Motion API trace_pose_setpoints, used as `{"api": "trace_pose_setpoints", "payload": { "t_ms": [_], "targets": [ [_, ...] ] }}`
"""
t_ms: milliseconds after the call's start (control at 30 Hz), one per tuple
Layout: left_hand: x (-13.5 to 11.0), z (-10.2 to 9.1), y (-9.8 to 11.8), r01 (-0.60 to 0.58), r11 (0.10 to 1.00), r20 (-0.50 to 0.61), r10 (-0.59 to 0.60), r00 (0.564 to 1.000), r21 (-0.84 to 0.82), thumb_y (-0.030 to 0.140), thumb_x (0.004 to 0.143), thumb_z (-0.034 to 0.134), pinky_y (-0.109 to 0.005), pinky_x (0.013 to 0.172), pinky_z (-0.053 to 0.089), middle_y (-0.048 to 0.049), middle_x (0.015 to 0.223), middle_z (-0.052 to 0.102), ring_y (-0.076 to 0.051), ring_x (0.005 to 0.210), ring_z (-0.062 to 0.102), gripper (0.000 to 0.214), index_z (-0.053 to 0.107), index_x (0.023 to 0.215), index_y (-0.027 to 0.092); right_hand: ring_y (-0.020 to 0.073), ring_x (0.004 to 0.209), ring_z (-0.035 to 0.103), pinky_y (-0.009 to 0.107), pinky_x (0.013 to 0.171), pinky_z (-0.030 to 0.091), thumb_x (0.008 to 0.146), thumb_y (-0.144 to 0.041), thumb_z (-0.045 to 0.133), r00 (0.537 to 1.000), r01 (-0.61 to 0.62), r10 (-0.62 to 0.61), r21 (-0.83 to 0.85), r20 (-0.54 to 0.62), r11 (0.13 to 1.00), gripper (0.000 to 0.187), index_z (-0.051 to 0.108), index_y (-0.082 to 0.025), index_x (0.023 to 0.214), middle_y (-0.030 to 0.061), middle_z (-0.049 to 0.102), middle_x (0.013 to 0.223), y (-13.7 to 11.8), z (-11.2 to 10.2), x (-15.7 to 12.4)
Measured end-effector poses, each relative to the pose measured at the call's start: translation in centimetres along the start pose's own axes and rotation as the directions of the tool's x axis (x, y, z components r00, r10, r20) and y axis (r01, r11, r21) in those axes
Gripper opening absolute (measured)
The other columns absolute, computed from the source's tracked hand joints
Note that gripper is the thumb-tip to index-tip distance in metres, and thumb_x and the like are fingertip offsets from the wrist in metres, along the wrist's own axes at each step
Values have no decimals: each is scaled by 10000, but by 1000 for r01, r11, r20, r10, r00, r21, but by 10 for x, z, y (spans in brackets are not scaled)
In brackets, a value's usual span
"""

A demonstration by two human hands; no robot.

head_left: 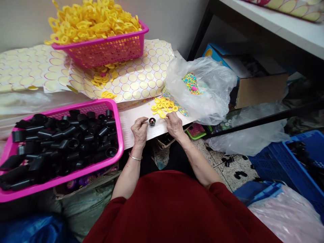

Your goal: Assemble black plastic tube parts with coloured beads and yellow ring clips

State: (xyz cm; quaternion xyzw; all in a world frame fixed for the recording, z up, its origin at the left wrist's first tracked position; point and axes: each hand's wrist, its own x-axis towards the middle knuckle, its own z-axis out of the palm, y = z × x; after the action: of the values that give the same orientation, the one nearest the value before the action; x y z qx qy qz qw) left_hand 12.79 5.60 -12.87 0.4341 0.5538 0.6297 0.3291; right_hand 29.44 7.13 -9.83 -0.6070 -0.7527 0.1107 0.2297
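A small black cup-like cap (152,122) stands upright on the white work surface between my hands, with a few pink and other coloured beads inside. Just left of it, my left hand (140,131) is closed, fingers curled and fingertips close to its rim; I see nothing held there. My right hand (174,126) is closed too, its fingertips pinched at the edge of a yellow ring (162,115). Several more yellow rings (164,104) lie loose just beyond the hands. Small multicoloured beads (191,82) fill part of a clear plastic bag (212,91) at the right.
A pink basket (120,135) of black tube-like parts (63,135) stands left. Behind, another pink basket (106,52) heaped with yellow parts rests on sticker sheets (141,81). Right are an open cardboard box (260,90), a shelf edge (278,27) and a blue crate (273,165).
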Motion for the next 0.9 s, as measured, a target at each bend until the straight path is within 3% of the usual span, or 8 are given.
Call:
{"api": "trace_pose_setpoints", "payload": {
  "t_ms": [100, 200, 433, 900],
  "targets": [
    [0, 1, 1, 35, 996, -26, -37, 999, -80, 236, 684, 598, -315, 825, 468, -30, 794, 678, -171, 837, 608, 144, 711, 757, 187, 210, 903, 537, 289, 762, 407, 945, -199, 409, 982, 190, -189, 46, -16, 981, 185, 590, -166, 968, 102, 575, 958, -16, -3, -1],
    [1, 2, 1, 69, 989, -22, -73, 997, -129, 300, 712, 637, -308, 808, 471, -37, 795, 684, -166, 824, 606, 153, 716, 759, 178, 223, 886, 520, 302, 753, 395, 948, -175, 378, 963, 269, -268, -26, 29, 963, 222, 599, -157, 960, 114, 577, 954, -30, -3, 0],
    [2, 3, -1, 74, 996, 41, -72, 997, -55, 383, 767, 634, -311, 841, 463, -42, 809, 685, -163, 849, 594, 230, 729, 795, 175, 233, 870, 502, 313, 730, 378, 918, -120, 387, 965, 255, -247, -87, 92, 963, 221, 603, -144, 959, 122, 569, 953, -31, 0, 1],
    [4, 6, 5, 18, 998, 100, -24, 995, 60, 352, 785, 636, -305, 809, 455, -21, 770, 686, -161, 821, 572, 182, 735, 784, 199, 235, 851, 480, 318, 718, 373, 895, -82, 368, 962, 261, -246, -122, 121, 958, 247, 598, -149, 952, 119, 559, 941, -29, 2, 0]
  ]
}}
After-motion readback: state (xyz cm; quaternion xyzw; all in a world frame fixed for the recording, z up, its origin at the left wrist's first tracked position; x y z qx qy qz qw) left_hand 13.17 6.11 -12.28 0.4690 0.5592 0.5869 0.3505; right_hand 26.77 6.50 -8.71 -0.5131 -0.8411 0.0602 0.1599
